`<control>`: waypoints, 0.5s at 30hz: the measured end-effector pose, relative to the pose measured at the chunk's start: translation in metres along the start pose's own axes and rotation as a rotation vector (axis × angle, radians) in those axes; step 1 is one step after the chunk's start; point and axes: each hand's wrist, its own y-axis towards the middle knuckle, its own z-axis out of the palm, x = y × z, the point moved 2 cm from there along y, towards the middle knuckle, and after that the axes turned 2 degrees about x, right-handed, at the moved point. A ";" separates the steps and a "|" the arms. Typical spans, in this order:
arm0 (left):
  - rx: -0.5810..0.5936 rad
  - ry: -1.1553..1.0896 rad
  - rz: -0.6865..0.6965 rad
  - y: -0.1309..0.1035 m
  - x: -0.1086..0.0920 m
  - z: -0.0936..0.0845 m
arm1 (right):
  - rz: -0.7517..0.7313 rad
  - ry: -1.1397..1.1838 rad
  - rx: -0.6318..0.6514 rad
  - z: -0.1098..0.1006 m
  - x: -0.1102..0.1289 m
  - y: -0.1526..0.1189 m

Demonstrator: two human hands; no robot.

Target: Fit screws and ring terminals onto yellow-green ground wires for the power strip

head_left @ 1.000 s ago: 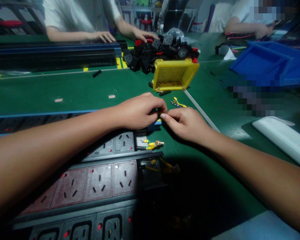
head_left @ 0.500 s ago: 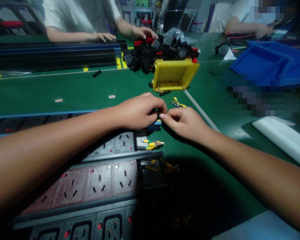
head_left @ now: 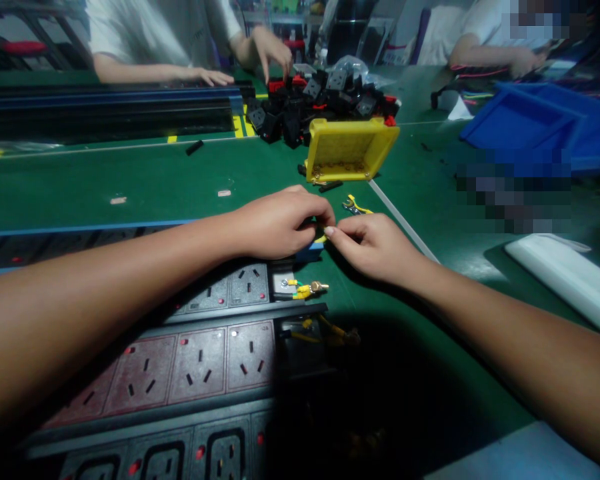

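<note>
My left hand (head_left: 285, 223) bends over the right end of a blue-edged socket strip (head_left: 309, 253), fingers closed around something small, mostly hidden. The fingertips of my right hand (head_left: 367, 245) are pinched together and meet those of the left. A bit of yellow wire (head_left: 321, 239) shows between them; which hand grips it is unclear. Just below, a grey socket strip (head_left: 249, 283) ends in yellow wires with a brass terminal (head_left: 319, 287). A dark red socket strip (head_left: 200, 363) lies nearer, its end wires in shadow.
Behind my hands stand yellow-handled pliers (head_left: 356, 205) and a tilted yellow bin (head_left: 351, 150) with small brass parts. Farther back are a pile of black sockets (head_left: 325, 97) and a person's hands. Blue bins (head_left: 540, 127) and a white object (head_left: 567, 277) are at right.
My right fingertips have shifted very slightly right, and a little more yellow shows between my hands. Across the table, the person's hand has risen and moved left over the socket pile.
</note>
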 end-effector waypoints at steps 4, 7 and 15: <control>-0.002 0.000 -0.001 0.000 0.001 0.000 | 0.022 -0.009 -0.008 0.001 -0.001 0.000; -0.006 0.004 0.001 0.000 0.001 0.001 | 0.052 -0.027 -0.015 0.002 -0.002 0.000; -0.003 0.000 -0.003 0.000 0.000 0.000 | 0.052 -0.059 -0.003 0.001 0.003 0.000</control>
